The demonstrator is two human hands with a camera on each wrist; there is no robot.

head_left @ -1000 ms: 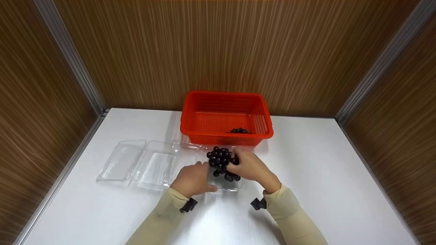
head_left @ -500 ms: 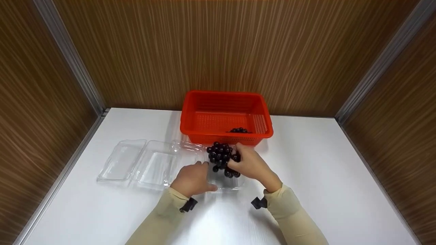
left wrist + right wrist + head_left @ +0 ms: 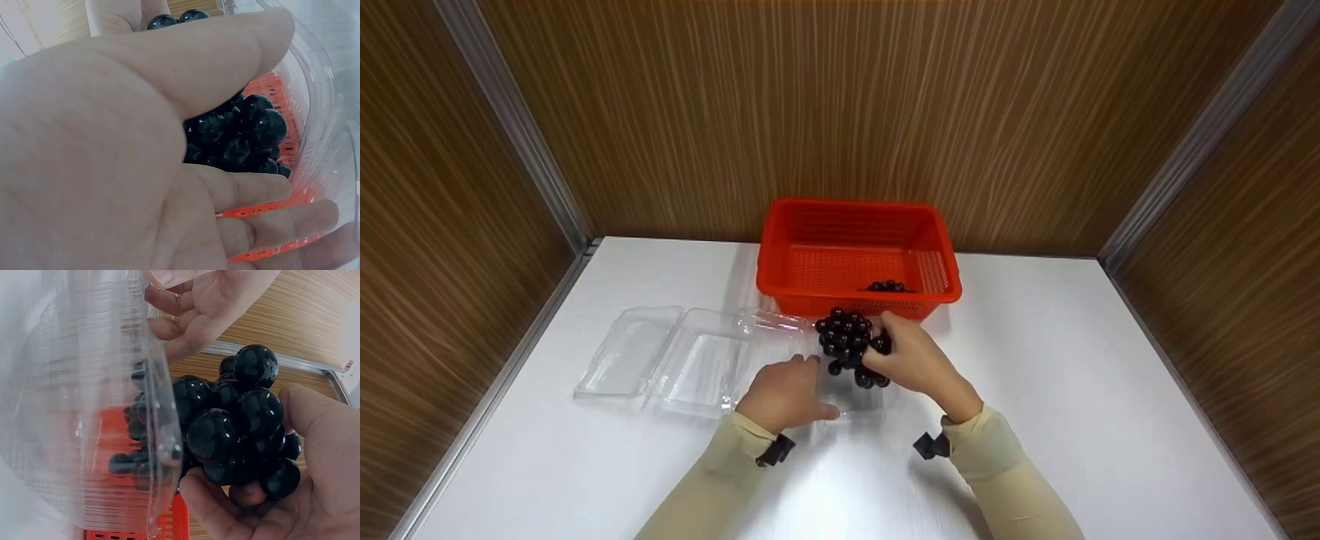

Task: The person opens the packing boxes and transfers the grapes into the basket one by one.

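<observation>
R hand (image 3: 911, 362) w/ dark grape bunch (image 3: 849, 341) moved up and toward far side, closer to red basket (image 3: 937, 289). Bunch now lifted clear of near clear clamshell tray (image 3: 851, 397), top grapes overlapping basket's near wall. Tray interior more exposed.

No readable text, labels, brands, numbers or signs in any view.
</observation>
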